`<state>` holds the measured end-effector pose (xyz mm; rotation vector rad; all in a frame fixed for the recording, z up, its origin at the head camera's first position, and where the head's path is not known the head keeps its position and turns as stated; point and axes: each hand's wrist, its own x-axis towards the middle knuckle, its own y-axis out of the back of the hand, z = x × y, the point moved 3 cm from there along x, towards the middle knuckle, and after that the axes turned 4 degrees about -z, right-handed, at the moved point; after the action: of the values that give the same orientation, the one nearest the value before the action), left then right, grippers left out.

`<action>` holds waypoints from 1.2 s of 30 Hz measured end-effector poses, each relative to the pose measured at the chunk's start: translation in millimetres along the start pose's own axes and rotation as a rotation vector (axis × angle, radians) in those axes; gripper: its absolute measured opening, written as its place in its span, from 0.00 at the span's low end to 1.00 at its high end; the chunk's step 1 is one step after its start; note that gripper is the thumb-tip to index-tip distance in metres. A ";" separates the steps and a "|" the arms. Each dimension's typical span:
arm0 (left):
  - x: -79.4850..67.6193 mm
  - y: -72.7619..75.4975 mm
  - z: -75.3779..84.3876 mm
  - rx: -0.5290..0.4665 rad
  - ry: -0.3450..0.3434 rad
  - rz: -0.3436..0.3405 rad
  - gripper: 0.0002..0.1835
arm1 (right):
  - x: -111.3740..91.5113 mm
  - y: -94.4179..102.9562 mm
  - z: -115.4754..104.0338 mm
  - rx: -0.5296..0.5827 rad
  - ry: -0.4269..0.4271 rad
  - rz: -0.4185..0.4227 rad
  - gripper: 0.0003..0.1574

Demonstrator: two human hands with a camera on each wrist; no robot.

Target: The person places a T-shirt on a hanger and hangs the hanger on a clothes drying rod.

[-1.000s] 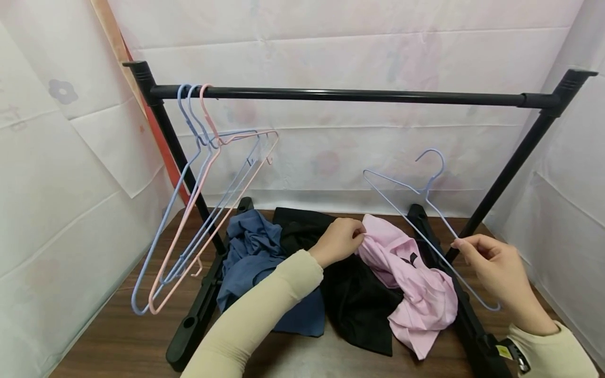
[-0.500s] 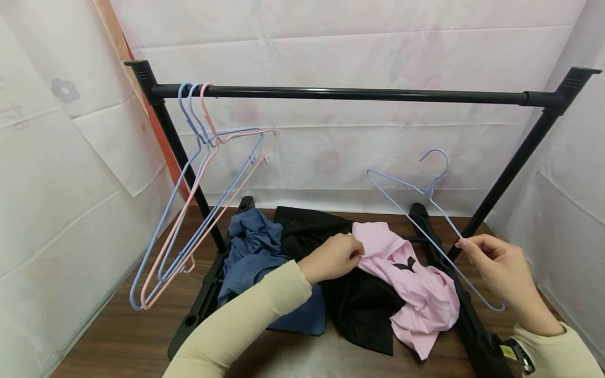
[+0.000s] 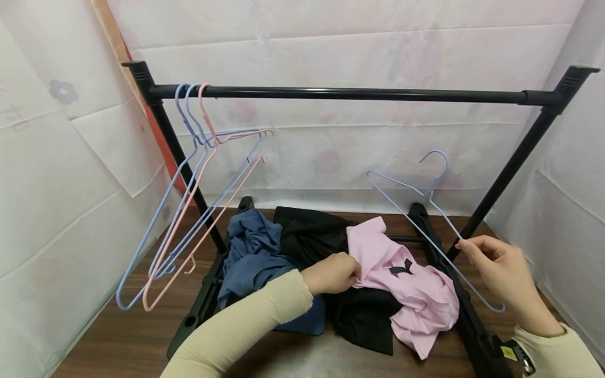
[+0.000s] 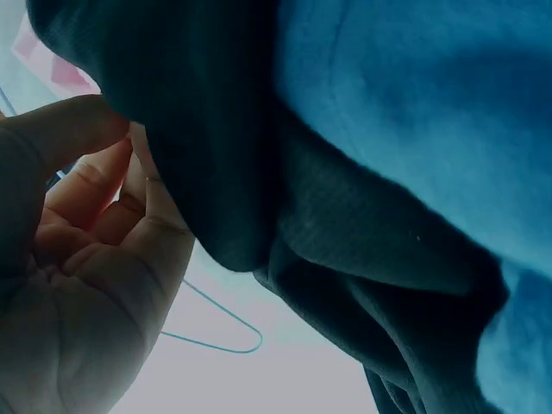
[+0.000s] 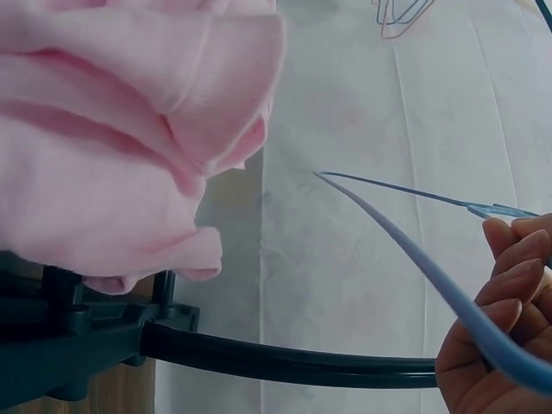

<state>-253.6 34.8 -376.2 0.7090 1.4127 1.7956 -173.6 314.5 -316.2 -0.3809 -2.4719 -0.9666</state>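
A pink garment with a small black bow lies crumpled over a black garment. My left hand pinches the pink garment's left edge. In the left wrist view, dark cloth hides the fingertips of that hand. My right hand holds a blue clothes hanger by its sloping right shoulder, hook upward, above the right foot of the rack. In the right wrist view, the curled fingers of this hand are at the hanger's wire.
A black clothes rack spans the view. Two blue hangers and a pink hanger hang at its left end. A blue garment lies left of the black one on the brown wooden surface. White sheets surround the space.
My left hand has moved down and slightly left, drawing the pink garment's edge left over the black one. The right hand has shifted slightly right with its hanger. The hanging hangers sway.
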 end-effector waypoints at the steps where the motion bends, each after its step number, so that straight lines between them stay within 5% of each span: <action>1: 0.8 -0.1 0.1 0.001 0.002 -0.001 0.08 | 0.2 -0.1 0.2 -0.001 0.001 0.000 0.07; 9: 8.1 13.1 5.3 -0.037 0.050 0.025 0.10 | -0.8 0.4 2.0 0.000 -0.017 -0.004 0.07; 20: 38.3 33.8 21.9 -0.057 0.009 0.241 0.08 | -3.4 5.3 8.0 -0.042 -0.055 -0.010 0.07; 28: 67.3 28.4 29.0 -0.072 0.048 0.235 0.15 | -3.6 8.7 9.0 -0.040 -0.054 0.003 0.10; 36: 87.7 14.7 30.9 0.100 0.108 0.158 0.21 | -3.8 10.1 10.7 -0.054 -0.054 0.009 0.07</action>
<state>-283.2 121.9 -355.9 0.8058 1.5649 1.9197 -169.6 328.8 -319.4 -0.4415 -2.4936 -1.0341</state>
